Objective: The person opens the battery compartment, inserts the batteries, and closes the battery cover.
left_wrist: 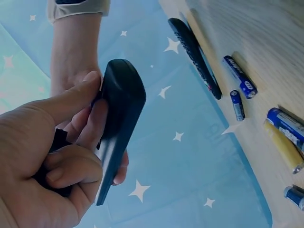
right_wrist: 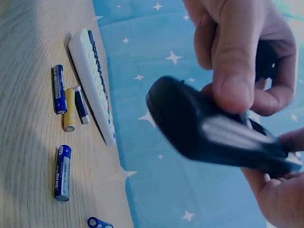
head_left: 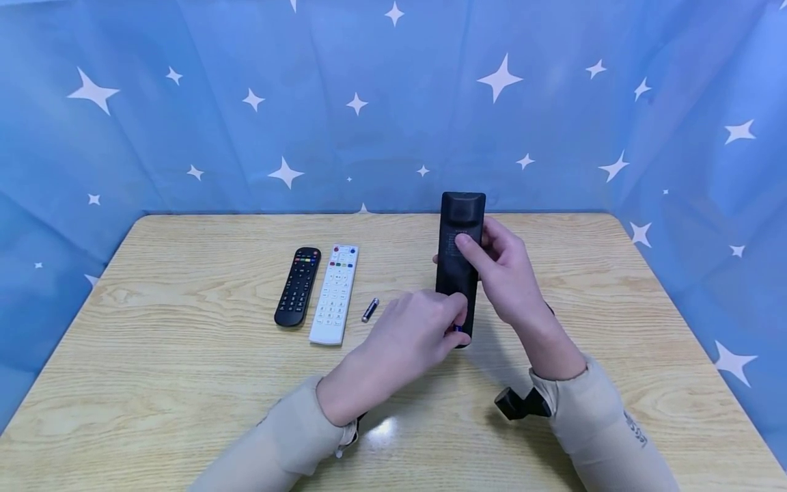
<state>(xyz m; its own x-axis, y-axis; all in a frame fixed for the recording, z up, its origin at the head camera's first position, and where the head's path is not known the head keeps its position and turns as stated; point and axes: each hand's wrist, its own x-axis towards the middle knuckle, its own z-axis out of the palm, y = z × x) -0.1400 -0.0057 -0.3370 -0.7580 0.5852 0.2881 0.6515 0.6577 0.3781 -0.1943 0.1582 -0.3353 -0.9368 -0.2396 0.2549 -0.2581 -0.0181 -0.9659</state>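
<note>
A long black remote control [head_left: 451,273] is held up with its back facing me. My right hand [head_left: 507,273] grips it along the side, thumb across the back and fingers wrapped behind. At the near end of the remote, my left hand [head_left: 424,321] has its thumb and forefinger pinched together. A small blue bit of a battery [head_left: 458,329] shows between those fingertips; the rest of it is hidden. In the right wrist view the left thumb [right_wrist: 235,90] presses close against the remote's back. My left hand covers most of the lower part of the remote in the head view.
On the wooden table [head_left: 184,383], a smaller black remote [head_left: 298,287] and a white remote [head_left: 335,294] lie to the left. One battery [head_left: 371,309] lies beside the white one. Several blue batteries [right_wrist: 62,173] and a yellow battery [right_wrist: 69,109] appear in the wrist views.
</note>
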